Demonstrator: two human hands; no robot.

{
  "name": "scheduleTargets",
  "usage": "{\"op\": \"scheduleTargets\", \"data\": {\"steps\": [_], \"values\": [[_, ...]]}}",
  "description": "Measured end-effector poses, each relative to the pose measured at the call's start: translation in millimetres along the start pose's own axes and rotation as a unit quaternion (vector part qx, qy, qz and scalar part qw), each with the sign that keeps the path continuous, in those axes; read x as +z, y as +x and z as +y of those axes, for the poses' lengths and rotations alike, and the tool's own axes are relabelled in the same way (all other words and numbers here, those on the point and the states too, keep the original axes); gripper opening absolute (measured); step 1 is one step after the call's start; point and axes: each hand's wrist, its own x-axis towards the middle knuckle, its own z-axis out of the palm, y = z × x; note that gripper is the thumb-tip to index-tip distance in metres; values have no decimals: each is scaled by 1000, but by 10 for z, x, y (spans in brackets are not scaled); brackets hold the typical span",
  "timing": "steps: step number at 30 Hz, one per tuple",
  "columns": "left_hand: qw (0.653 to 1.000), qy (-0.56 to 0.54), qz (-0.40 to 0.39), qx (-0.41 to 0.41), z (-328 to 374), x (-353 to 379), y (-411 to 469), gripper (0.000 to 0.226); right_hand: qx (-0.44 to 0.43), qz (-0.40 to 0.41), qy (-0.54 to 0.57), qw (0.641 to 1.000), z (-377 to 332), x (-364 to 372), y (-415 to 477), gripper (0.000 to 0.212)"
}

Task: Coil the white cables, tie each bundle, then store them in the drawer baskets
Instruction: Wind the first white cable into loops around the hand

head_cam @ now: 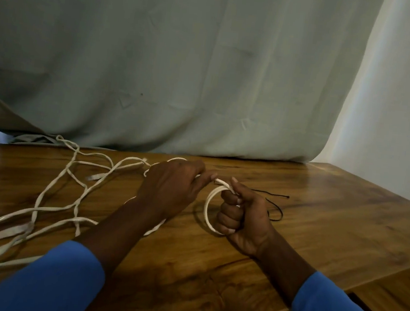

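on the wooden table (317,232) before a pale curtain (183,63), the right hand (245,221) fists a small coil (207,212) of white cable while the left hand (169,189), just beside it, pinches the feeding strand (219,181), whose slack (84,219) trails off leftward across the table.

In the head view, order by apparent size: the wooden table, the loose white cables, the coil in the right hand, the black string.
1. wooden table
2. loose white cables
3. coil and black string: similar span, so unranked; the string is thinner.
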Motion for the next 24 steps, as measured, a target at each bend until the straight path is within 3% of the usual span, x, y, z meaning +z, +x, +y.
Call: {"op": "scheduleTargets", "data": {"steps": [4, 7, 9, 11, 14, 16, 19, 21, 24], "values": [[999, 21, -42, 7, -13, 19, -25, 54, -15, -8, 40, 999, -7, -7, -8, 48], [994, 89, -51, 40, -69, -4, -65, 56, -108, 19, 110, 988, -206, 16, 5, 54], [993, 105, -50, 22, -168, -11, -69, 42, -203, 60, 174, 962, -487, 24, 27, 51], [998, 51, -31, -22, -288, 7, -86, 28, -286, 125, 244, 918, -803, 1, 57, 49], [997, -60, 19, -45, -402, 47, -106, 20, -327, 183, 290, 880, -1100, -28, 116, 58], [993, -104, 58, -27, -319, 55, -75, 21, -312, 195, 252, 895, -1127, -8, 170, 62], [980, -180, 79, -32, -71, 79, -25, 69, -250, 166, 179, 937, -987, 57, 233, 65], [974, -211, 72, -49, 50, 145, -22, 89, -195, 132, 146, 961, -859, 123, 230, 64], [947, -289, 103, -96, 101, 210, -21, 94, -139, 106, 117, 978, -692, 248, 208, 61]]}}
